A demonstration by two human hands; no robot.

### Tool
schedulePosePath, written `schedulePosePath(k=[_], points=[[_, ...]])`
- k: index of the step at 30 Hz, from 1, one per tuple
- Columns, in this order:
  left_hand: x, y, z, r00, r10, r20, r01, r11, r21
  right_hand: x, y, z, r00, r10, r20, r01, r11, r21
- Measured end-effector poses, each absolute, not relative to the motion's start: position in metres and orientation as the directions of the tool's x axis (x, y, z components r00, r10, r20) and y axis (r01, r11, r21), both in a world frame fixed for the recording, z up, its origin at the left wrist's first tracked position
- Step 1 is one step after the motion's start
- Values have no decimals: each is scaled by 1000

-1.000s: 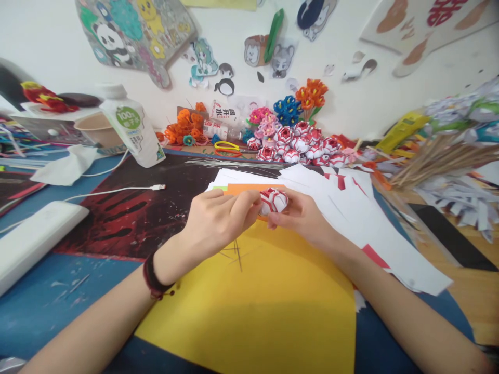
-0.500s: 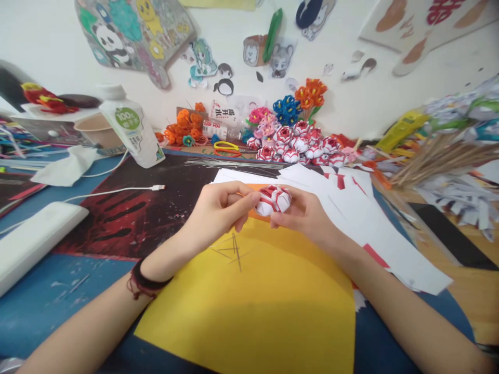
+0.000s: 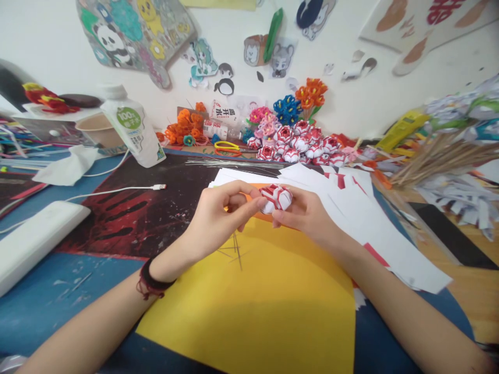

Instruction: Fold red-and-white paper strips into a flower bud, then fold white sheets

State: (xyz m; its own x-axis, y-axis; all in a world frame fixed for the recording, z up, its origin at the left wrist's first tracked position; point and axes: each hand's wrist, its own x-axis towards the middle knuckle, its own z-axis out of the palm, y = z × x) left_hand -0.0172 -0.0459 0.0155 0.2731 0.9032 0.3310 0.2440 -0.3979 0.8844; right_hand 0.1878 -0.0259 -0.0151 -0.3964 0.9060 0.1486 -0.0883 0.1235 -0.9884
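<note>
A red and white paper flower (image 3: 277,198) is held up between my two hands, above the top part of a yellow sheet (image 3: 273,301). My left hand (image 3: 230,208) pinches the flower's left side between thumb and fingers. On the other side, my right hand (image 3: 302,208) cups it, thumb at the front and fingers behind, partly hidden. Below my left hand several thin wire-like sticks (image 3: 236,252) lie crossed on the yellow sheet. Behind the flower an orange sheet (image 3: 257,219) shows in part.
White papers (image 3: 351,223) spread to the right. A heap of similar paper flowers (image 3: 304,143) sits by the wall, with thin wires (image 3: 230,163) in front. At left stand a white bottle (image 3: 132,127), a white power bank (image 3: 42,244) and a cable (image 3: 113,192). Brown sticks (image 3: 436,156) lie far right.
My left hand and wrist have shifted slightly right, its fingers further onto the flower's left edge. The flower has moved and turned a little; my right hand keeps its hold.
</note>
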Motion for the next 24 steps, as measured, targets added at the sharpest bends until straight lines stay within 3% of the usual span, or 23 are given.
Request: schedulePosePath(k=[6,13,19,24], points=[[-17,-47,15,304,802,514,433,-597,676,189,-25,-15,-448,885,129,-98,95,-991],[-17,-48,-1,370,715,593,613,-668,422,187,-23,-19,-454,886,99,-78,71,-994],[-18,-47,4,285,759,586,554,-629,545,192,-17,-22,-429,897,108,-49,97,-994],[-20,-45,6,323,746,582,565,-645,514,193,-17,-24,-466,879,98,-41,89,-995]])
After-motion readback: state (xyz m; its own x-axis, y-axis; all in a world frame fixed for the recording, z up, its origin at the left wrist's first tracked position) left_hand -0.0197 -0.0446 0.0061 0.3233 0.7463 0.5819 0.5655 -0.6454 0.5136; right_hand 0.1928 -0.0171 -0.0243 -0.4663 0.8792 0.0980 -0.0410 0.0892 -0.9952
